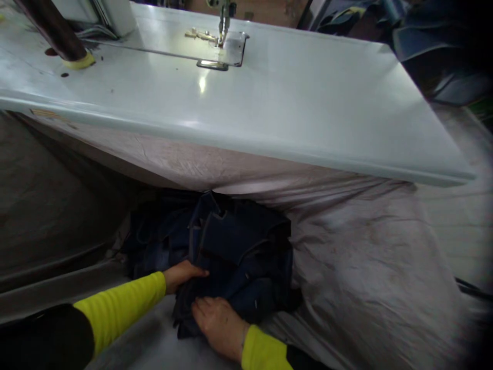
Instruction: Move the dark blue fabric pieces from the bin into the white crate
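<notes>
Head view: dark blue fabric bundle (239,257) lies on a pale sheet (365,267) below the table (288,103). Judged soft, light, floppy; best gathered by its folded edges. Right hand (219,324) rests flat on its near edge; left hand (181,275) is tucked under a fold, fingers partly curled. Sewing needle (222,23) stands beyond.

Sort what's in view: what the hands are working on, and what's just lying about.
In hand: dark blue fabric pile, left hand, right hand.
Lying about: sewing table, needle, pale cloth, dark clothes behind.
</notes>
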Demonstrator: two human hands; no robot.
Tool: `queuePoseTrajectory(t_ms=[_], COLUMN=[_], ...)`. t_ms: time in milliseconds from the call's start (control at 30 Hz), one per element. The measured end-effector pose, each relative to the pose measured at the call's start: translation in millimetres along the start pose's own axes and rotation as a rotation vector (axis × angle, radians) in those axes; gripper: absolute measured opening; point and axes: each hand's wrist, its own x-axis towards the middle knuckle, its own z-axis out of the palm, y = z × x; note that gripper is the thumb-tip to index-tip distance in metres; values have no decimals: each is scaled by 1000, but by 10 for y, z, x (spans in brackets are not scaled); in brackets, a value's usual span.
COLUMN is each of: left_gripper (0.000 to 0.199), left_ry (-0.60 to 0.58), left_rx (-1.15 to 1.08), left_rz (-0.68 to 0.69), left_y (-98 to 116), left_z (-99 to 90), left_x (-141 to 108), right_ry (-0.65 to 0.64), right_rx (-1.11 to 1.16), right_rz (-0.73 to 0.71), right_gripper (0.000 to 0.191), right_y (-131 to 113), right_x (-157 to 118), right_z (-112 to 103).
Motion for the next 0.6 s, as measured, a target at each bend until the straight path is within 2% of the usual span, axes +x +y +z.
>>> queuePoseTrajectory(t_ms=[100, 167, 233, 267, 300, 333, 400, 433, 467, 500, 533, 600], left_gripper=[66, 58, 56, 58, 60, 60, 59, 59, 61, 61, 59, 45], left_ry=[147, 201, 217, 223, 224, 239, 285, 312, 341, 404, 489, 620], left_rx=[217, 348, 409, 421, 428, 424, 416, 387, 343, 309, 289, 318], left_rz=[50, 49, 46, 59, 77, 78, 43, -9, -61, -98, -121, -134], left_y=[-254, -348, -365, -356, -344, -339, -372, -418, -481, -557, -638, -778], left_z=[-27, -134, -305, -412, -533, -665, -953, -1101, -1243, -1373, -1485, -1641], left_x=[131, 146, 42, -60, -193, -350, -703, -878, -1040, -1179, -1291, -1424], right_ry=[-101, -194, -206, -153, -50, 94, 380, 431, 372, 219, 137, -33], right_rx=[11, 76, 243, 359, 476, 573, 614, 532, 411, 300, 291, 279], right_rz=[-64, -56, -35, -7, 46, 131, 476, 639, 787, 898, 915, 871], right_gripper=[16, 16, 32, 42, 50, 49, 48, 49, 48, 48, 47, 48], right_y=[-181, -230, -130, -1, 186, 428, 1025, 1342, 1641, 1903, 2115, 2372], right_x=[166, 279, 365, 386, 390, 376, 307, 268, 241, 236, 262, 417], right_z=[111, 87, -61, -172, -293, -409, -566, -586, -561, -494, -393, -128])
